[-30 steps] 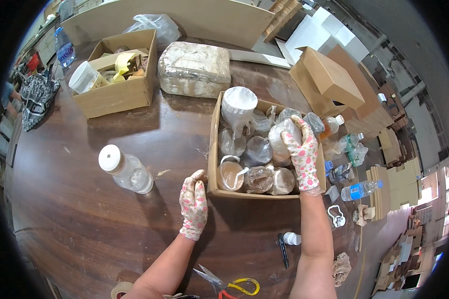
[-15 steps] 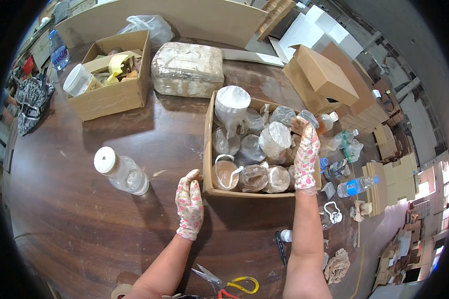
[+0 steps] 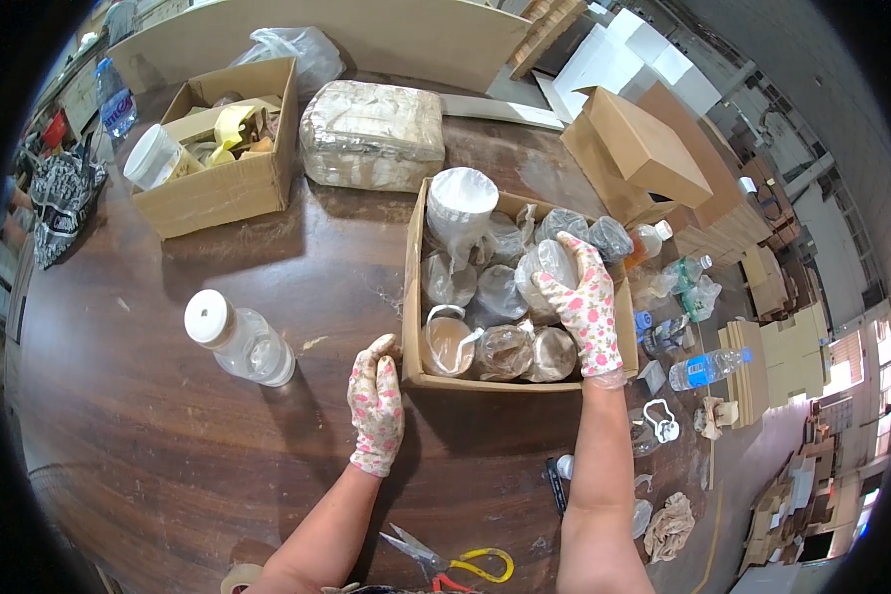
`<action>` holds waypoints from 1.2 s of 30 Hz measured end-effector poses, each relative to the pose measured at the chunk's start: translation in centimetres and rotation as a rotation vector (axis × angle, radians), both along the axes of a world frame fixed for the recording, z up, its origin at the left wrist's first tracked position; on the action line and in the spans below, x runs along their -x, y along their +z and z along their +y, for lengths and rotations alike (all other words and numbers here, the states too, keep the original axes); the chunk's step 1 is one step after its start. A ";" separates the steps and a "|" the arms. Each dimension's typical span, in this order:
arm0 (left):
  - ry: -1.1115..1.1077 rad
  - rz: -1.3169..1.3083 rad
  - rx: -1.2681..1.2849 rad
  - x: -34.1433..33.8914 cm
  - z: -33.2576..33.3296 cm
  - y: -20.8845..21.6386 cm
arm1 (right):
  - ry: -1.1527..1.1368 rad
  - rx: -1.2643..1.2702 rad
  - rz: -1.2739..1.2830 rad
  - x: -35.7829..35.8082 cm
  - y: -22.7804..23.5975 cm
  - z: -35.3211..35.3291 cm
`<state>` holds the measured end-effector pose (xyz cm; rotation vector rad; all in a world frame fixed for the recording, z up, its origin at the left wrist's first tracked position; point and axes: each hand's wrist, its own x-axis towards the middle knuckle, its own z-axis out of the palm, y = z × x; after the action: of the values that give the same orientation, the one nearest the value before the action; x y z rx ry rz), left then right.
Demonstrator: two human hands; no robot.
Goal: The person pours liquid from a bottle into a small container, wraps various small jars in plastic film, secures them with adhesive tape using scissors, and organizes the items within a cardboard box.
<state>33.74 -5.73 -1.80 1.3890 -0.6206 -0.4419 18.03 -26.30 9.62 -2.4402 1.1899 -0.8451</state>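
A cardboard box [image 3: 505,387] full of plastic-wrapped jars and bottles stands before me. My right hand [image 3: 589,312], in a white floral glove, is over its right side, thumb and fingers around the top of a wrapped jar [image 3: 544,265]. The jar's lower part is hidden. My left hand [image 3: 376,411], gloved alike, rests on the table by the box's left wall, fingers stretched forward and holding nothing. Left of it stands a clear plastic jar [image 3: 257,346] with a white lid [image 3: 209,317]. A taller white-topped wrapped container [image 3: 462,203] rises from the box's far left corner.
Scissors [image 3: 445,564] lie near the table's front edge. Farther off stand a carton of scraps [image 3: 218,203] and a taped bundle [image 3: 371,139]. To the right are a water bottle [image 3: 708,369], crumpled paper [image 3: 670,528] and an open carton [image 3: 624,163].
My right hand has moved left from the box's right side onto the wrapped jar, its thumb and fingers now spread around the top. My left hand has stayed in place.
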 end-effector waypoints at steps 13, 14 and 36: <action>-0.001 0.014 0.031 -0.1 -0.1 0.0 | 0.080 -0.691 -0.852 0.1 1.3 0.4; -0.001 0.011 0.030 -0.1 -0.1 -0.1 | 0.077 -0.716 -0.870 0.0 1.4 0.6; 0.007 0.030 0.045 0.0 -0.3 -0.4 | 0.600 -0.556 -1.036 1.0 0.6 0.1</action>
<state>33.71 -6.08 -2.15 1.3392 -0.5979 -0.4400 17.04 -26.16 10.19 -1.3954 0.2182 -1.1330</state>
